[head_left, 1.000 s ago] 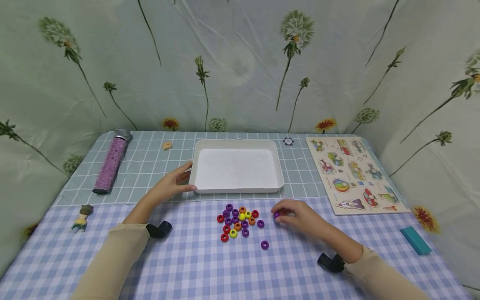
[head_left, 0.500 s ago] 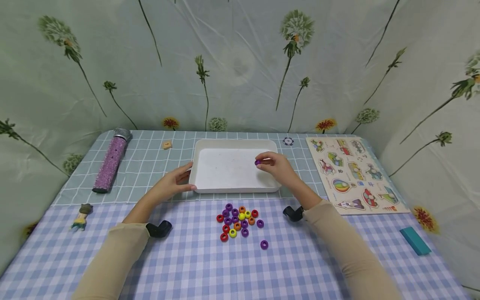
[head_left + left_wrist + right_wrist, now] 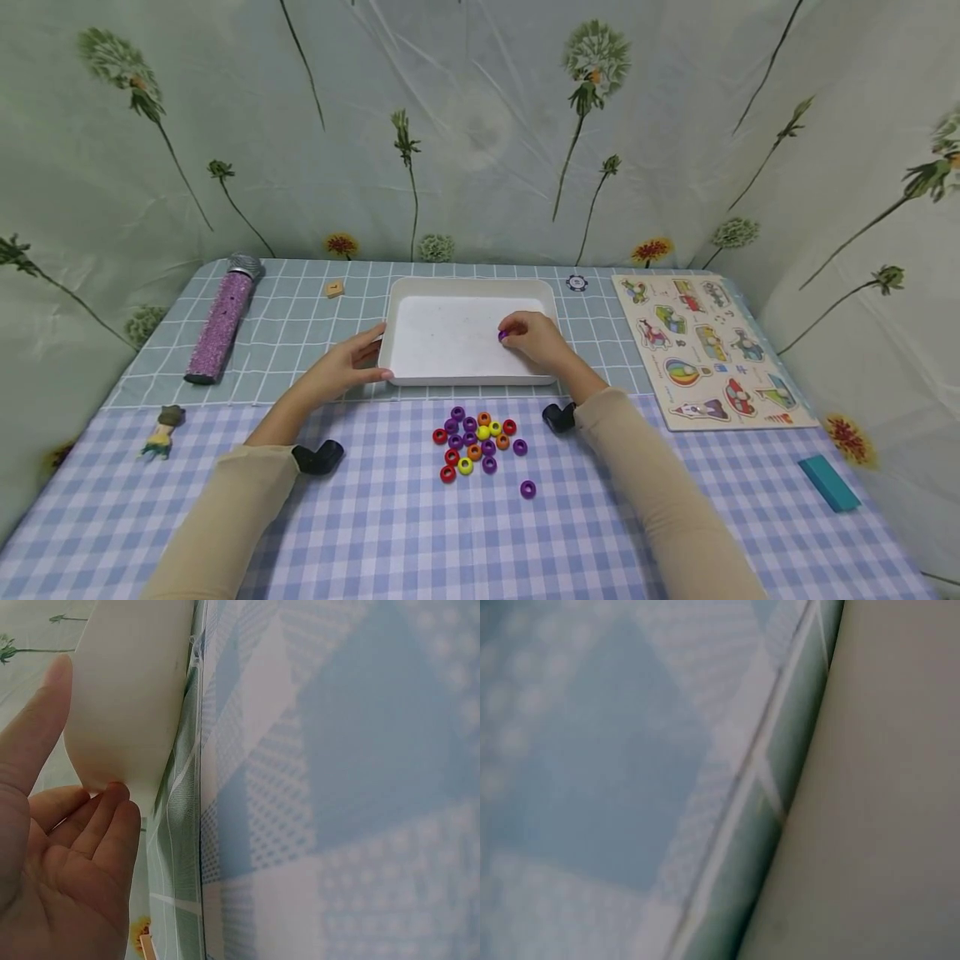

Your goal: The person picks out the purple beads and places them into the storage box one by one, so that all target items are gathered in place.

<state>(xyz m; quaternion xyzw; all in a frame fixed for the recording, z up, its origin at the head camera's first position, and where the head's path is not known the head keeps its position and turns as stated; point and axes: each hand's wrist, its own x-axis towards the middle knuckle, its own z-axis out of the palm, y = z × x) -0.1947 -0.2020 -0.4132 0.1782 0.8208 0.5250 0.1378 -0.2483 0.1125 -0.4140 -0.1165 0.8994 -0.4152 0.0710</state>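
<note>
A purple bead (image 3: 503, 335) is pinched between the thumb and fingers of my right hand (image 3: 534, 340), low over the white tray (image 3: 472, 379). My left hand (image 3: 351, 364) touches the tray's left end, its thumb near the front corner and its fingers farther back. In the left wrist view the thumb (image 3: 46, 712) lies at the tray's rim and the fingertips meet its pale outer wall (image 3: 135, 682). Several purple, red, orange and yellow beads (image 3: 474, 451) lie loosely grouped in front of the tray. One purple bead (image 3: 528, 489) sits apart, nearer the front. The right wrist view shows no fingers.
At the left lie a glittery pink microphone (image 3: 223, 321) and a small figurine (image 3: 162, 432). Behind are a wooden tile (image 3: 333, 289) and a poker chip (image 3: 577, 283). To the right lie a wooden picture puzzle (image 3: 712, 350) and a teal block (image 3: 828, 482).
My right hand has carried the purple bead from beside the bead group up over the tray, then slightly left and lower. The left hand has kept its place at the tray.
</note>
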